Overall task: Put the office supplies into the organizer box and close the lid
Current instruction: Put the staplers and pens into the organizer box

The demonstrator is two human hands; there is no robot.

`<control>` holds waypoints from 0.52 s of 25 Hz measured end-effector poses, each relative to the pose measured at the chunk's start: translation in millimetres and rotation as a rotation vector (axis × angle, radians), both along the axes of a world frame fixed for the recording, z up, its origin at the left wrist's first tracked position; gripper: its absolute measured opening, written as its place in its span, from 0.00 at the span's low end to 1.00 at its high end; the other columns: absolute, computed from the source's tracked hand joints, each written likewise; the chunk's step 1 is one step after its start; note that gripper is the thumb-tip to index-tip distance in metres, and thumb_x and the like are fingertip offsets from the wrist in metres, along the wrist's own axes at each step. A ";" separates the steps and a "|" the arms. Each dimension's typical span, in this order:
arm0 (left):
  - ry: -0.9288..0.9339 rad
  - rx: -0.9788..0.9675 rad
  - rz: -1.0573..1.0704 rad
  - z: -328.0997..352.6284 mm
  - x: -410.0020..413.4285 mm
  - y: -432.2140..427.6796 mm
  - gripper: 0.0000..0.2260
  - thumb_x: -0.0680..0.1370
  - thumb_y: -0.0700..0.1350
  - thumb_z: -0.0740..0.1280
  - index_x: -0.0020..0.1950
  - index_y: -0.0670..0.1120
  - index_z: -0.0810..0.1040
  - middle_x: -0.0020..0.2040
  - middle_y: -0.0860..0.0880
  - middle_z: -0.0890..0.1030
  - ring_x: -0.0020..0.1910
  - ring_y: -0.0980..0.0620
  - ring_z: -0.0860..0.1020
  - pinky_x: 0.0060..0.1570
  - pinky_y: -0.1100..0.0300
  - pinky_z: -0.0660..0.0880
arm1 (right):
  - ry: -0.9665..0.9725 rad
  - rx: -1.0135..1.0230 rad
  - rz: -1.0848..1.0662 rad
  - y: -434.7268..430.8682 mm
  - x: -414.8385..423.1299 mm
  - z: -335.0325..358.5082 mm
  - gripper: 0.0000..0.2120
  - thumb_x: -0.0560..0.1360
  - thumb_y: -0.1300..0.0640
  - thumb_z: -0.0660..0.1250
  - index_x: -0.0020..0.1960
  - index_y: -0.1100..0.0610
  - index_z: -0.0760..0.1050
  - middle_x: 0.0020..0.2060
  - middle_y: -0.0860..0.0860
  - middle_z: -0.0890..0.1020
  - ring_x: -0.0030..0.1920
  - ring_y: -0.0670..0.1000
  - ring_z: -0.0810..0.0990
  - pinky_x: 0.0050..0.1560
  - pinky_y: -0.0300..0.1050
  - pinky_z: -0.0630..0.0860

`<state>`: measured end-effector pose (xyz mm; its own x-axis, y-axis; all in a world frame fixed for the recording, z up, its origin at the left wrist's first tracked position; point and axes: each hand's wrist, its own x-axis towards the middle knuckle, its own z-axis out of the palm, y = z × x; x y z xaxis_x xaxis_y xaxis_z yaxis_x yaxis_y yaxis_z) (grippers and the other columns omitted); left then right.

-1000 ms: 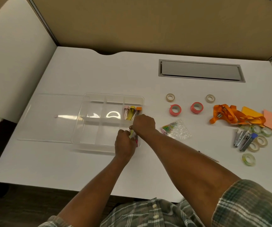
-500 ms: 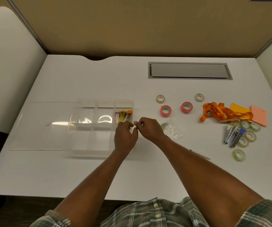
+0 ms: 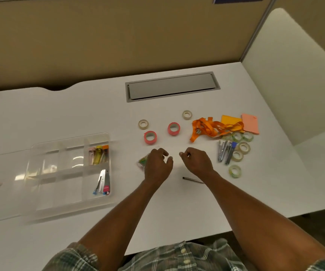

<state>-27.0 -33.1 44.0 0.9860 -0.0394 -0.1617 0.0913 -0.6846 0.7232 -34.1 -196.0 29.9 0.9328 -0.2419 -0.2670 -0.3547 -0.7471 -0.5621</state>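
The clear organizer box (image 3: 46,194) lies at the left, with its clear lid (image 3: 1,173) flat on the table beside it. The back right compartment holds coloured highlighters (image 3: 98,157). Small metal clippers (image 3: 103,182) lie in the front right compartment. My left hand (image 3: 157,165) hovers over a small bag of coloured paper clips (image 3: 142,162), fingers apart and holding nothing. To its right, my right hand (image 3: 196,161) is loosely curled and empty. Pink tape rolls (image 3: 150,137) and beige tape rolls (image 3: 143,124) lie just beyond the hands.
An orange lanyard (image 3: 212,128), yellow and pink sticky notes (image 3: 250,123), several clear tape rolls (image 3: 243,147) and metal clippers (image 3: 225,151) sit at the right. A thin pen (image 3: 193,179) lies near my right wrist. A grey cable hatch (image 3: 172,87) is set in the table's back.
Both hands have left the box's front right compartment, where the clippers now lie, and moved right to the table's middle. The view has swung to the right.
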 end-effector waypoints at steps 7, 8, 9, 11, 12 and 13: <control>0.044 0.070 -0.127 -18.8 -8.5 -100.1 0.08 0.75 0.51 0.69 0.50 0.49 0.78 0.47 0.49 0.77 0.46 0.52 0.77 0.43 0.59 0.70 | -0.028 -0.167 -0.286 -119.0 -25.8 -1.8 0.10 0.77 0.50 0.63 0.44 0.56 0.72 0.43 0.56 0.82 0.48 0.61 0.81 0.40 0.46 0.69; 0.053 0.078 -0.139 -22.0 -9.4 -111.5 0.08 0.75 0.51 0.68 0.50 0.49 0.78 0.47 0.50 0.77 0.47 0.52 0.77 0.43 0.59 0.71 | -0.013 -0.169 -0.322 -130.9 -27.4 -2.2 0.09 0.77 0.50 0.63 0.47 0.57 0.73 0.44 0.56 0.82 0.48 0.61 0.81 0.41 0.46 0.70; 0.065 0.087 -0.150 -25.2 -10.5 -123.0 0.08 0.75 0.51 0.68 0.50 0.49 0.78 0.47 0.50 0.77 0.47 0.51 0.77 0.43 0.59 0.71 | 0.011 -0.165 -0.353 -141.5 -28.9 -3.1 0.10 0.77 0.50 0.63 0.49 0.57 0.73 0.46 0.56 0.82 0.49 0.61 0.81 0.43 0.47 0.72; 0.093 0.109 -0.167 -31.1 -11.5 -144.6 0.09 0.75 0.52 0.68 0.51 0.50 0.78 0.49 0.50 0.78 0.49 0.51 0.78 0.45 0.58 0.74 | 0.075 -0.161 -0.382 -155.4 -30.1 -7.3 0.16 0.77 0.46 0.65 0.55 0.58 0.73 0.51 0.57 0.82 0.53 0.60 0.81 0.49 0.49 0.75; 0.108 0.118 -0.172 -33.9 -11.7 -155.2 0.09 0.76 0.53 0.68 0.52 0.50 0.78 0.50 0.49 0.78 0.50 0.50 0.78 0.46 0.56 0.75 | 0.111 -0.164 -0.382 -160.2 -29.9 -9.7 0.19 0.76 0.43 0.66 0.57 0.58 0.74 0.53 0.57 0.82 0.54 0.60 0.81 0.51 0.49 0.76; 0.121 0.128 -0.176 -36.6 -11.4 -164.7 0.10 0.75 0.53 0.68 0.52 0.50 0.77 0.51 0.49 0.78 0.50 0.50 0.78 0.46 0.56 0.75 | 0.149 -0.170 -0.372 -163.6 -29.3 -12.1 0.22 0.76 0.41 0.66 0.58 0.58 0.74 0.54 0.57 0.82 0.56 0.60 0.81 0.52 0.49 0.76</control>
